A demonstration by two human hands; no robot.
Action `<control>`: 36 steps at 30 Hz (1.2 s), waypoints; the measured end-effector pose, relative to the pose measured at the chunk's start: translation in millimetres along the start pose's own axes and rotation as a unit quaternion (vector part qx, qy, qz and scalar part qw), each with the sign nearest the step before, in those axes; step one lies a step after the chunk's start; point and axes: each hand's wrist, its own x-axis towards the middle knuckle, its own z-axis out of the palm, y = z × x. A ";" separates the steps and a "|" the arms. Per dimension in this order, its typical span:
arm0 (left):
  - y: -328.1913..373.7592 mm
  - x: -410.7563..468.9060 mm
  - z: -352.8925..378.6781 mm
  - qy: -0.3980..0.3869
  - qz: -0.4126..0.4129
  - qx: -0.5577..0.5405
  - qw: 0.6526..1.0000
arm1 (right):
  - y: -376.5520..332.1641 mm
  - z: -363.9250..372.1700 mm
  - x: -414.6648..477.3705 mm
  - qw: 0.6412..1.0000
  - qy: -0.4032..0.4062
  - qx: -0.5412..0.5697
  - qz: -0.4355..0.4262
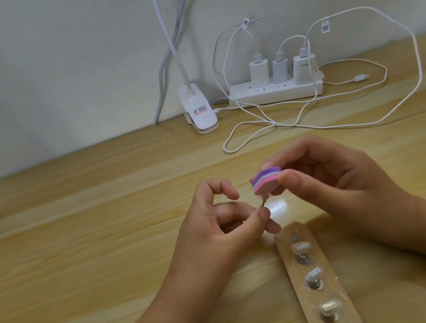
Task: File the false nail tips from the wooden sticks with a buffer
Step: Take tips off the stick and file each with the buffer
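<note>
Pinching a thin stick between thumb and forefinger of the left hand, above the desk. Gripping a pink and purple buffer in the fingertips of the right hand, set on the stick's top, probably against a false nail tip, blurred here. Just below the hands, a wooden strip with more nail tips. Far behind, by the wall, a power strip and a clip lamp.
</note>
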 end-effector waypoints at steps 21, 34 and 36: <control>0.1 0.0 -1.1 0.001 0.001 -0.001 1.000 | 4.2 -1.5 2.1 1.000 -0.017 -0.007 0.025; -1.7 0.8 -2.1 0.000 0.006 -0.019 1.000 | 1.3 -1.8 1.0 0.999 0.006 0.018 0.030; -1.7 0.8 -2.0 0.000 0.007 -0.027 1.000 | 1.0 -1.3 1.7 0.998 -0.005 0.022 0.056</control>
